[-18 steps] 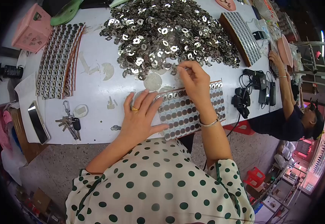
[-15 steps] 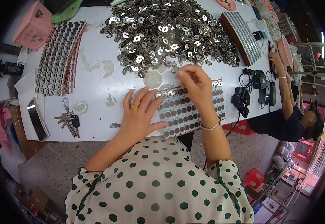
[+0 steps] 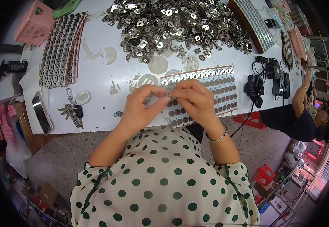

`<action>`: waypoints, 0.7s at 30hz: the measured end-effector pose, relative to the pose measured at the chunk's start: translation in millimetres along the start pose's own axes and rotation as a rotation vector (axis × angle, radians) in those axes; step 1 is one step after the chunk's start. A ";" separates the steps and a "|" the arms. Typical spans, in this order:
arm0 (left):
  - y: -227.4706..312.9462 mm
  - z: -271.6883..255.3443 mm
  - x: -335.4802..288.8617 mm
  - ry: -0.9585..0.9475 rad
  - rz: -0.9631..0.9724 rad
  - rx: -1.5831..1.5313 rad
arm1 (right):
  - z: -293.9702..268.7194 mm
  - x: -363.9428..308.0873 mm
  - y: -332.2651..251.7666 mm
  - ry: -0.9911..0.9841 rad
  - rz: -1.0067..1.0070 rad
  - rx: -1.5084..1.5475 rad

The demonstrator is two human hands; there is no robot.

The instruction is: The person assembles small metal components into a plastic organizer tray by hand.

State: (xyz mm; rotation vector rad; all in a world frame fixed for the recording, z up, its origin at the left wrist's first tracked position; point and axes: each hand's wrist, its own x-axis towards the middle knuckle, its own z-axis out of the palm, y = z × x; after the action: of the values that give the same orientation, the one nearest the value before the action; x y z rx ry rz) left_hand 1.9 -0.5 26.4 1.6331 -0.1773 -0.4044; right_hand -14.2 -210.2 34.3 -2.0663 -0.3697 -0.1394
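Observation:
My left hand (image 3: pixel 142 108) and my right hand (image 3: pixel 195 99) meet fingertip to fingertip over the near-left part of a flat panel (image 3: pixel 221 90). Both are pinched closed; whatever sits between the fingertips is too small to make out. The panel carries rows of dark round discs, and shiny metal rings (image 3: pixel 198 75) line its far edge. My right hand covers part of its middle. Beyond it spreads a big heap of loose, shiny metal rings (image 3: pixel 172 28).
At left stand a stack of ring-filled panels (image 3: pixel 60 53), a pink box (image 3: pixel 34 22), a phone (image 3: pixel 41 112) and keys (image 3: pixel 73 112). Black adapters and cables (image 3: pixel 266 81) lie right, near another panel stack (image 3: pixel 251 22). A co-worker (image 3: pixel 300 113) sits at the right.
My left hand has lifted from the panel's left side into a pinch. My right hand has come left and nearer from the heap's edge, meeting it. The view has shifted slightly.

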 end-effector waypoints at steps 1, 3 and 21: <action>-3.4 -0.2 -0.3 -0.003 -0.001 0.003 | 0.6 -2.4 -0.6 -0.007 -0.007 0.027; -11.2 -1.7 -0.8 -0.027 -0.060 -0.070 | 5.5 -7.5 -4.1 -0.011 -0.013 0.052; -21.3 10.5 -18.4 -0.156 0.507 0.964 | 3.8 -6.3 8.1 -0.047 0.510 0.179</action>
State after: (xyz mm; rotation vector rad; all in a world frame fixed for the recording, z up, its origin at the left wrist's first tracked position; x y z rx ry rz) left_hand -21.6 -1.6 7.7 2.3895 -1.0020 -0.0278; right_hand -17.9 -211.9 24.2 -1.9243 0.1207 0.2413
